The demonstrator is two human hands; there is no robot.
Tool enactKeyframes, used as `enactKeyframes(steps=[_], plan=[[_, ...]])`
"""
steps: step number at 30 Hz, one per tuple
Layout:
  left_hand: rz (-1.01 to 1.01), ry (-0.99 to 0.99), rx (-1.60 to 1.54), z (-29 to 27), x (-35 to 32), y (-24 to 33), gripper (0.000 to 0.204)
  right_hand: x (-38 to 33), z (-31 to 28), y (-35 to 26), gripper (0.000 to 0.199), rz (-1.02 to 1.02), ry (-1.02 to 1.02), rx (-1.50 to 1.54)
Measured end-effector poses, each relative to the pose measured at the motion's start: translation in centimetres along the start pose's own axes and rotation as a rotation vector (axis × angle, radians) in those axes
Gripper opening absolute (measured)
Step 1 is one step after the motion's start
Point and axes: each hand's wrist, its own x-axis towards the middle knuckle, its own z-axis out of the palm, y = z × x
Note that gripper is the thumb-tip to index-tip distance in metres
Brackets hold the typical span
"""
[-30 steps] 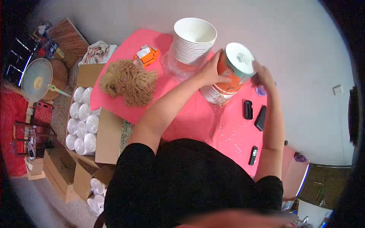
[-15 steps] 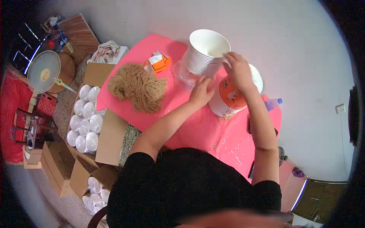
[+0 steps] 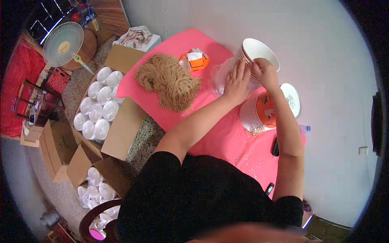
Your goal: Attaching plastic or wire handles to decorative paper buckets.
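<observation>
A tall nested stack of white paper buckets [image 3: 261, 49] leans over the table, its mouth tilted up and to the right. Against the near left side of the stack lies my left hand [image 3: 237, 86], fingers stretched out and slightly spread. My right hand [image 3: 266, 74] is at the near rim with bent fingers, pinching the edge of a bucket; the fingertips are partly hidden. Clear plastic wrap [image 3: 220, 79] bunches around the stack's lower left. Just nearer stands another white ridged stack [image 3: 249, 115] with an orange patterned piece [image 3: 266, 108] over it, partly behind my right forearm.
Left on the pink-covered table [image 3: 219, 137] lie a tan yarn-like bundle [image 3: 170, 83] and an orange tissue pack [image 3: 197, 60]. A white round container [image 3: 292, 100] and a bottle [image 3: 304, 129] are at right. Open cartons of clear plastic domes [image 3: 95, 107] and a fan [image 3: 63, 44] stand left.
My left hand has moved up from the stack's base onto its side. The right hand has closed at the rim. The stack now tilts more to the right, and the view has shifted.
</observation>
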Motion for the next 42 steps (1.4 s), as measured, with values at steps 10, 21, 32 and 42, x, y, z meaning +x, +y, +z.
enactKeyframes(steps=[10,21,32,42], plan=[[-0.019,-0.091,-0.174,0.8,-6.9,-1.4,0.067,-1.4,-9.8,-10.2,0.012,0.01,0.43,0.196],[0.033,-0.261,0.311,-5.0,-16.0,-16.5,0.007,-19.8,-2.3,-8.9,0.006,0.2,-0.215,0.553],[0.215,-0.34,0.44,-2.1,-15.6,-16.9,0.016,-20.8,0.6,-7.6,0.01,0.509,-0.245,0.779],[-0.414,-0.49,-1.06,-6.7,-16.3,-1.7,0.014,-19.7,-1.1,-4.9,0.027,0.528,-0.552,0.998]])
